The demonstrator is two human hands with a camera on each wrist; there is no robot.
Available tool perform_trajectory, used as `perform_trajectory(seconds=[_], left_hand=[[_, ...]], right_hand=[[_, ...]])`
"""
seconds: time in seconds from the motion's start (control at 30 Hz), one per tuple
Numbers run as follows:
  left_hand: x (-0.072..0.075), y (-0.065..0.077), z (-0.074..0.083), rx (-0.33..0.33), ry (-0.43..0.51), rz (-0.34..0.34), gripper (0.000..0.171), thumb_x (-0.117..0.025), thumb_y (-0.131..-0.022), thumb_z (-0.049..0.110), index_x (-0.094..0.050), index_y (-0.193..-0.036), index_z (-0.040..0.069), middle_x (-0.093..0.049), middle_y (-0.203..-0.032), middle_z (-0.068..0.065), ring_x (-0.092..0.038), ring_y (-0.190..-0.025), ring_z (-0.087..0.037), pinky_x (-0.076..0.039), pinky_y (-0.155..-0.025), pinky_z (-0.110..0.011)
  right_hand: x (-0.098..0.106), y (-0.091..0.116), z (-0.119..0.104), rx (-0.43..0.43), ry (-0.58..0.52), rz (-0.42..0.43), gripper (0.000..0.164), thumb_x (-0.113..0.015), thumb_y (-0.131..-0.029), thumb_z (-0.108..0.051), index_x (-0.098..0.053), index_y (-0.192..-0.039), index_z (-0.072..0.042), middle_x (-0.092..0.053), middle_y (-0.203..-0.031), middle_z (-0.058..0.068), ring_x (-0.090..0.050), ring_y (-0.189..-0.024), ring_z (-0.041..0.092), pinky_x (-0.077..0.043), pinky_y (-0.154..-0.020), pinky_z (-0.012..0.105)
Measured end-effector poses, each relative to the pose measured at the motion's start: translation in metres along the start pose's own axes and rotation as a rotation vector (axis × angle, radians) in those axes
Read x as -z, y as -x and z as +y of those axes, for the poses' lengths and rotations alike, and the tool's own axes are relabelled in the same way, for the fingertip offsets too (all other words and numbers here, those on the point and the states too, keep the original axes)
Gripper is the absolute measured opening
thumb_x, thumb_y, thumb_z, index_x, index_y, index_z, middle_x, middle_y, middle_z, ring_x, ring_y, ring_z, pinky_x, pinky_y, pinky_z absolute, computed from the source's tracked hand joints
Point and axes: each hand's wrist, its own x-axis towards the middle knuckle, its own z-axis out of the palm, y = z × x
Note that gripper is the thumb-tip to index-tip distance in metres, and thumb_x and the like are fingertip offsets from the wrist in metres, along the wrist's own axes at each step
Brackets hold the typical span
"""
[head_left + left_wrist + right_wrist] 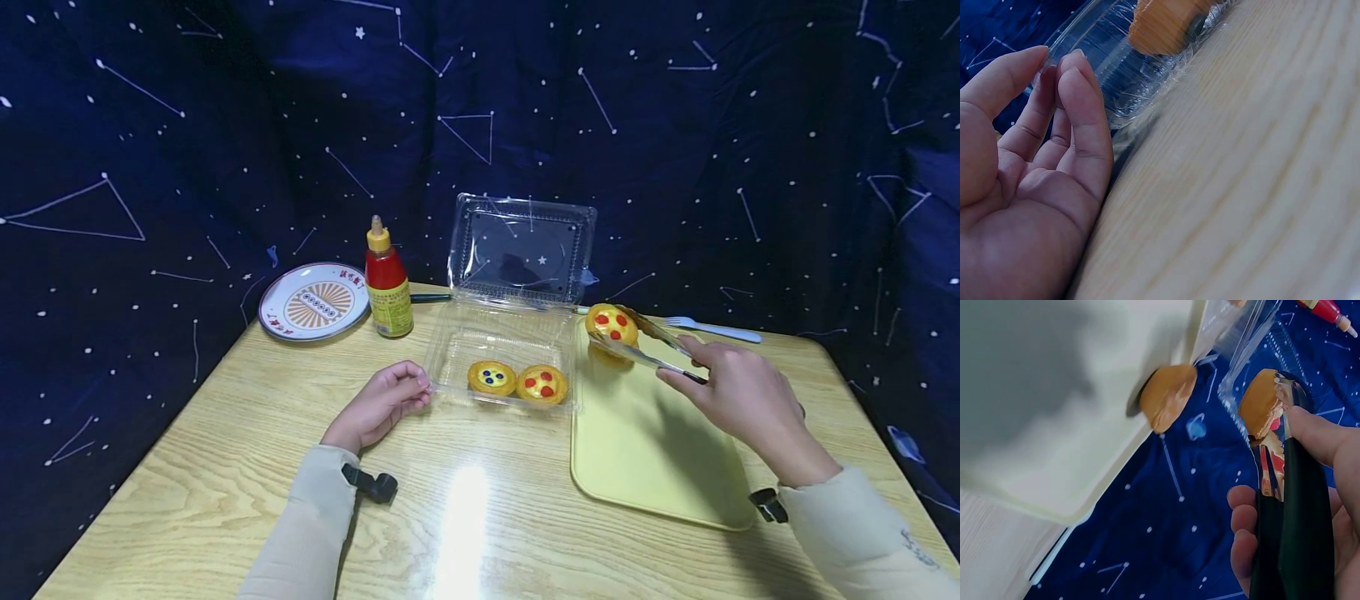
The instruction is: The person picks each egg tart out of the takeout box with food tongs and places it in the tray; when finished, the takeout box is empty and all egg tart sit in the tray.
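Note:
My right hand [750, 400] grips black-handled metal tongs [1304, 506]. Between their tips is an egg tart with red dots [611, 323], raised above the far left part of a pale yellow tray [660, 467]. Below it another tart [1169, 397] sits on the tray, its top hidden in the head view. At the near left corner of an open clear plastic box [450, 342], my left hand [382, 404] pinches the rim between thumb and fingers. Inside the box, a tart with blue dots [491, 377] lies beside a red-dotted tart [542, 385].
The box's lid [521, 250] stands raised at the back. Left of it are a red sauce bottle [388, 292] with a yellow cap and a patterned plate [315, 302]. A pale fork [712, 328] lies behind the tray. A dark starry cloth [300, 100] hangs behind the table.

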Motion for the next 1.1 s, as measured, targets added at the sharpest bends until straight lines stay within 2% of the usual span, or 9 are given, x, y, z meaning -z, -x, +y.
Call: perform_trajectory(seconds=[0.13,0.43,0.53,0.7,0.8,0.87,0.97,1.03,1.1], left_hand=[[0.0,0.001,-0.001,0.001,0.004,0.001,0.005,-0.057,-0.101,0.009,-0.056,-0.101,0.005,-0.06,-0.097,-0.007,-0.061,-0.086,-0.014,-0.055,-0.079,-0.024],[0.0,-0.001,-0.001,0.01,-0.008,0.0,0.005,-0.055,-0.102,0.009,-0.055,-0.101,0.004,-0.06,-0.098,-0.008,-0.061,-0.086,-0.014,-0.054,-0.078,-0.024],[0.001,-0.001,0.0,0.009,-0.009,0.001,0.006,-0.056,-0.101,0.01,-0.056,-0.101,0.004,-0.06,-0.098,-0.008,-0.061,-0.086,-0.015,-0.054,-0.078,-0.024],[0.001,-0.002,0.001,0.015,-0.009,0.011,0.007,-0.057,-0.101,0.011,-0.056,-0.102,0.005,-0.06,-0.098,-0.008,-0.061,-0.086,-0.015,-0.054,-0.078,-0.024],[0.0,-0.002,0.001,0.016,-0.009,0.013,0.007,-0.057,-0.101,0.011,-0.055,-0.102,0.005,-0.061,-0.098,-0.007,-0.061,-0.086,-0.015,-0.054,-0.078,-0.024],[0.001,-0.003,0.001,0.016,-0.009,0.014,0.006,-0.057,-0.101,0.011,-0.055,-0.102,0.005,-0.061,-0.098,-0.007,-0.061,-0.086,-0.015,-0.054,-0.078,-0.024],[0.001,-0.003,0.001,0.017,-0.01,0.013,0.006,-0.057,-0.101,0.011,-0.055,-0.102,0.005,-0.061,-0.098,-0.007,-0.061,-0.087,-0.015,-0.054,-0.079,-0.024],[0.001,-0.002,0.001,0.018,-0.007,0.013,0.006,-0.057,-0.101,0.011,-0.055,-0.102,0.005,-0.061,-0.098,-0.007,-0.062,-0.086,-0.015,-0.054,-0.079,-0.024],[0.001,-0.001,0.001,0.017,-0.005,0.012,0.006,-0.057,-0.101,0.011,-0.055,-0.102,0.005,-0.061,-0.097,-0.007,-0.062,-0.086,-0.014,-0.054,-0.079,-0.024]], right_hand=[[0.001,0.004,0.013,-0.02,0.004,0.008,0.063,-0.07,-0.087,-0.054,-0.064,-0.13,-0.007,-0.066,-0.116,0.023,-0.064,-0.084,0.043,-0.042,-0.042,0.049],[-0.001,0.011,0.041,-0.078,0.024,-0.016,0.068,-0.068,-0.088,-0.055,-0.061,-0.132,-0.003,-0.063,-0.117,0.029,-0.062,-0.087,0.049,-0.043,-0.053,0.059],[-0.002,0.012,0.049,-0.093,0.027,-0.023,0.069,-0.068,-0.088,-0.055,-0.061,-0.132,-0.003,-0.063,-0.115,0.031,-0.062,-0.085,0.049,-0.042,-0.05,0.057],[-0.005,0.013,0.064,-0.111,0.032,-0.033,0.069,-0.068,-0.088,-0.056,-0.062,-0.13,-0.002,-0.063,-0.105,0.034,-0.061,-0.073,0.046,-0.038,-0.042,0.049],[-0.006,0.013,0.072,-0.128,0.035,-0.051,0.07,-0.067,-0.087,-0.057,-0.061,-0.131,-0.003,-0.064,-0.093,0.032,-0.06,-0.066,0.041,-0.034,-0.041,0.044],[-0.007,0.014,0.075,-0.138,0.038,-0.072,0.072,-0.066,-0.088,-0.059,-0.06,-0.131,-0.002,-0.063,-0.075,0.025,-0.057,-0.061,0.037,-0.033,-0.04,0.041],[-0.009,0.015,0.079,-0.137,0.051,-0.11,0.073,-0.063,-0.089,-0.059,-0.058,-0.133,-0.001,-0.052,-0.058,0.01,-0.052,-0.055,0.03,-0.031,-0.041,0.039],[-0.01,0.015,0.081,-0.135,0.058,-0.135,0.074,-0.062,-0.09,-0.059,-0.058,-0.133,0.0,-0.05,-0.058,0.009,-0.051,-0.056,0.03,-0.033,-0.041,0.04],[-0.011,0.014,0.083,-0.126,0.068,-0.147,0.073,-0.062,-0.09,-0.059,-0.058,-0.132,0.001,-0.056,-0.066,0.019,-0.055,-0.059,0.036,-0.035,-0.041,0.044]])
